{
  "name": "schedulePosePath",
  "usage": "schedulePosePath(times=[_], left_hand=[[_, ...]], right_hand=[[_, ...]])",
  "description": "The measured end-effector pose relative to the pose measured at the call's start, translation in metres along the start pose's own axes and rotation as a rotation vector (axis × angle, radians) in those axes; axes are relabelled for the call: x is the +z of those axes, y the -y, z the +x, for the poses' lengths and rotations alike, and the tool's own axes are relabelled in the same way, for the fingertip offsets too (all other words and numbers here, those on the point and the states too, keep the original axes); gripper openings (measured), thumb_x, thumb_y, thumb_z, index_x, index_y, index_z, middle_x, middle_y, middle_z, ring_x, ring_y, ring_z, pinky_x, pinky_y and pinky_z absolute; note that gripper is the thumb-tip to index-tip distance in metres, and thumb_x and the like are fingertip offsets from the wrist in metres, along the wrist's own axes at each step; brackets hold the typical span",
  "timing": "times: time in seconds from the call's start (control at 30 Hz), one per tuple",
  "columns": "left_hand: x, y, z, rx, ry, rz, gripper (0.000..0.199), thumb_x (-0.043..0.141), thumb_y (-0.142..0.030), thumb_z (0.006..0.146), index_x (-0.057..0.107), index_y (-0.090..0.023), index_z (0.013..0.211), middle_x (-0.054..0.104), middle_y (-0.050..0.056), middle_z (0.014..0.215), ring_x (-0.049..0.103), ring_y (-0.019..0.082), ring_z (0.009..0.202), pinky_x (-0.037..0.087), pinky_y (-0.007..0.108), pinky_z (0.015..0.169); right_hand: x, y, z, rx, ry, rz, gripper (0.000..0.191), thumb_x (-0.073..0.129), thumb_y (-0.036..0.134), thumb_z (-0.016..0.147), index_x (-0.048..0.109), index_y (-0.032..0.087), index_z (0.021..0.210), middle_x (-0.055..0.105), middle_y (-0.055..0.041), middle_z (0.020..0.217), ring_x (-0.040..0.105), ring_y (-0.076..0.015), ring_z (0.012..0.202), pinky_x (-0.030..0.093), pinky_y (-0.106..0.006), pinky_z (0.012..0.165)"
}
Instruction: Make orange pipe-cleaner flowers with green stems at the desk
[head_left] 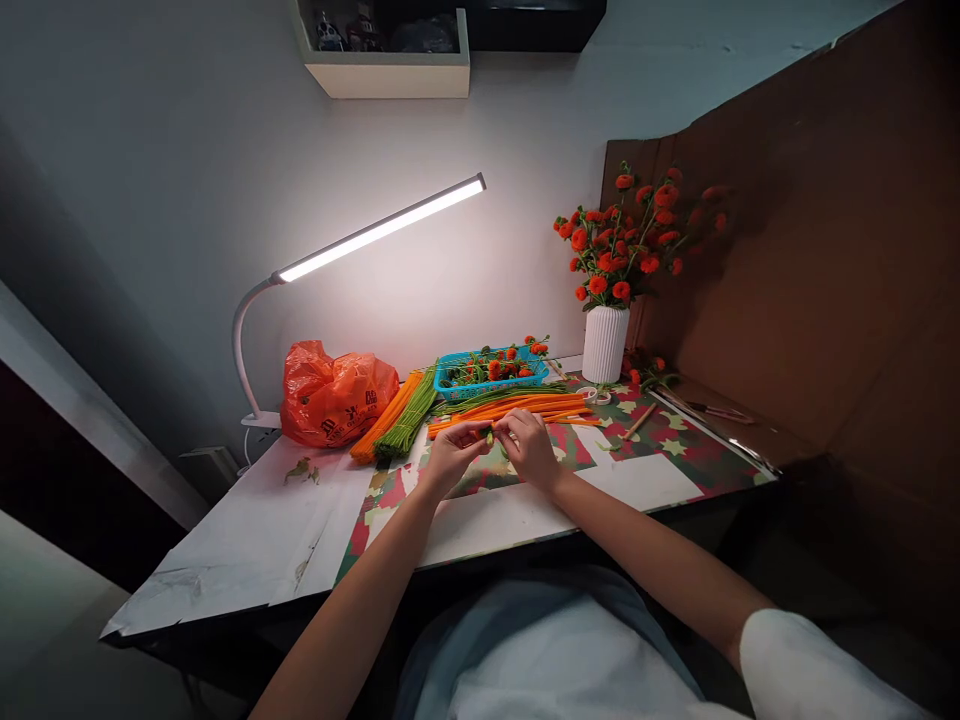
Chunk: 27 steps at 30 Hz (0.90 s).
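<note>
My left hand [452, 456] and my right hand [529, 448] meet above the table's front middle, fingertips pinched together. Between them is a small green chenille piece [490, 437]; its exact shape is too small to make out. Just behind my hands lie loose orange chenille stems [517, 405], spread sideways, with green stems [491, 396] along their far side. To the left, a green bundle of stems [407, 420] rests against an orange bundle [384, 418]. A blue basket [491, 390] behind holds several small orange-red flowers with green stems.
An orange plastic bag [337, 395] sits by the lit desk lamp [382, 228]. A white ribbed vase [605, 345] of orange-red flowers stands back right, near white-handled scissors [594, 396] and a thin wooden stick [640, 421]. Cardboard [795, 250] walls the right side. A shelf [386, 75] hangs above.
</note>
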<state>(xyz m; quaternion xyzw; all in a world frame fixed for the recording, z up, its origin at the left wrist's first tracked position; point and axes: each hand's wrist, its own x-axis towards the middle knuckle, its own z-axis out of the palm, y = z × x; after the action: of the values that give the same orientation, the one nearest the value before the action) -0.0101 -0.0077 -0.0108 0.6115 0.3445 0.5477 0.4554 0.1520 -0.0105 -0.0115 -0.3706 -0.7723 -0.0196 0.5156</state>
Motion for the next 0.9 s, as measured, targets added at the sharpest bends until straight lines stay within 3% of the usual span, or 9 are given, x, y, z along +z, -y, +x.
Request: schedulePosePath(times=[0.23, 0.47, 0.6, 0.67, 0.83, 0.9], left_hand=[[0.004, -0.008, -0.002, 0.039, -0.021, 0.004, 0.037, 0.080, -0.033, 0.064, 0.071, -0.016, 0.095, 0.065, 0.000, 0.070, 0.062, 0.012, 0.065, 0.054, 0.028, 0.067], [0.004, -0.016, -0.004, -0.055, -0.033, -0.079, 0.040, 0.079, -0.034, 0.063, 0.070, -0.018, 0.099, 0.069, 0.006, 0.097, 0.066, 0.017, 0.077, 0.057, 0.033, 0.074], [0.003, -0.014, -0.002, -0.087, -0.031, -0.086, 0.039, 0.074, -0.034, 0.067, 0.070, -0.017, 0.101, 0.070, 0.007, 0.093, 0.065, 0.015, 0.070, 0.057, 0.033, 0.074], [0.002, -0.014, -0.003, -0.093, -0.013, -0.086, 0.038, 0.074, -0.034, 0.066, 0.070, -0.017, 0.100, 0.070, 0.007, 0.094, 0.065, 0.015, 0.070, 0.057, 0.034, 0.074], [0.004, -0.017, -0.005, -0.077, 0.036, -0.073, 0.040, 0.077, -0.036, 0.065, 0.070, -0.017, 0.100, 0.069, 0.008, 0.098, 0.065, 0.017, 0.079, 0.056, 0.034, 0.076], [0.005, -0.018, -0.006, -0.052, 0.041, -0.062, 0.039, 0.076, -0.038, 0.067, 0.070, -0.017, 0.100, 0.069, 0.007, 0.097, 0.065, 0.017, 0.082, 0.056, 0.034, 0.077]], right_hand=[[0.002, -0.002, 0.001, 0.083, -0.004, 0.187, 0.012, 0.052, 0.026, 0.090, 0.061, 0.021, 0.083, 0.060, -0.0038, 0.082, 0.054, -0.0189, 0.080, 0.038, -0.031, 0.074], [-0.005, 0.002, 0.001, 0.065, -0.047, 0.202, 0.006, 0.059, 0.024, 0.083, 0.061, 0.021, 0.086, 0.060, -0.0037, 0.082, 0.055, -0.0189, 0.079, 0.040, -0.032, 0.074], [-0.005, 0.003, 0.002, 0.097, -0.054, 0.291, 0.010, 0.056, 0.027, 0.084, 0.062, 0.020, 0.079, 0.061, -0.0034, 0.078, 0.055, -0.0183, 0.078, 0.041, -0.032, 0.074], [-0.001, 0.002, 0.002, 0.171, -0.039, 0.378, 0.014, 0.056, 0.030, 0.083, 0.062, 0.020, 0.075, 0.061, -0.0031, 0.076, 0.054, -0.0171, 0.074, 0.042, -0.031, 0.070], [0.009, -0.006, 0.002, 0.510, 0.042, 0.676, 0.023, 0.064, 0.042, 0.073, 0.064, 0.019, 0.075, 0.063, -0.0024, 0.070, 0.052, -0.0137, 0.060, 0.040, -0.026, 0.054], [0.011, -0.008, 0.002, 0.569, 0.043, 0.756, 0.028, 0.067, 0.045, 0.069, 0.064, 0.018, 0.074, 0.062, -0.0025, 0.068, 0.052, -0.0131, 0.058, 0.039, -0.025, 0.051]])
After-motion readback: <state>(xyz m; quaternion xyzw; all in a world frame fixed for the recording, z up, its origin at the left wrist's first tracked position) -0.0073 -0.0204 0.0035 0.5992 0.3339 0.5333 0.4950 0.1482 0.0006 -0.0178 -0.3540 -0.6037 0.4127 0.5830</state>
